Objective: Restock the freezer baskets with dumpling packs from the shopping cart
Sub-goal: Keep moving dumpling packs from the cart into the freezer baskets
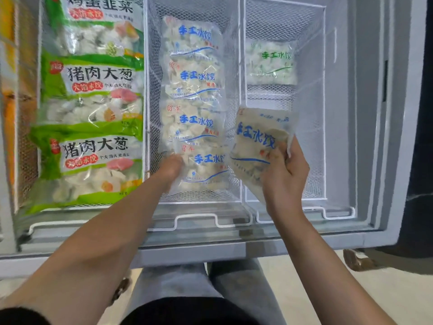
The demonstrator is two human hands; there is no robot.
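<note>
Chest freezer [365,113] seen from above, three white wire baskets side by side. Left basket [39,95] is filled with three green packs [93,76]. Middle basket [150,90] holds four clear blue-lettered packs in an overlapping row [194,78]. The nearest pack [206,170] is touched at its left edge by the left hand [169,168]; blurred, so whether the fingers are curled round it cannot be told. Another blue-lettered pack [255,141] is gripped by the right hand [284,174], fingers curled round its lower right edge, held tilted above the wall between middle and right baskets. Right basket [324,102] holds one green-lettered pack [271,63] at its far end.
</note>
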